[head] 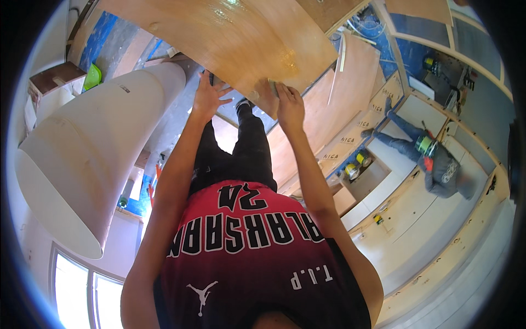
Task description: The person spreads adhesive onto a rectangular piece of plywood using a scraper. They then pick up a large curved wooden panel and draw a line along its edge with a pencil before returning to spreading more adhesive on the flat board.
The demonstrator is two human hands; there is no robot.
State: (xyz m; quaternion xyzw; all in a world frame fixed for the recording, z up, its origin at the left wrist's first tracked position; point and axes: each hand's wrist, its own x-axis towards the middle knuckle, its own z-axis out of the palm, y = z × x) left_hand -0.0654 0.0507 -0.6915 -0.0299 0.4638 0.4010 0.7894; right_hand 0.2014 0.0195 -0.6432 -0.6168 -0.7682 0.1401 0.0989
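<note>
A broad plywood sheet with glossy wet-looking patches lies before me, one corner pointing toward me. On that corner my right hand grips a small flat spreader, its edge against the wood. The spreader's exact kind cannot be told. Beside the sheet's near left edge is my left hand, fingers spread, with nothing plainly held. A dark object is partly hidden behind its fingertips.
A large white rolled sheet stands at the left, near a green dustpan-like piece. More plywood leans at the right. Cans stand near a wooden frame. A co-worker in dark clothes is at far right.
</note>
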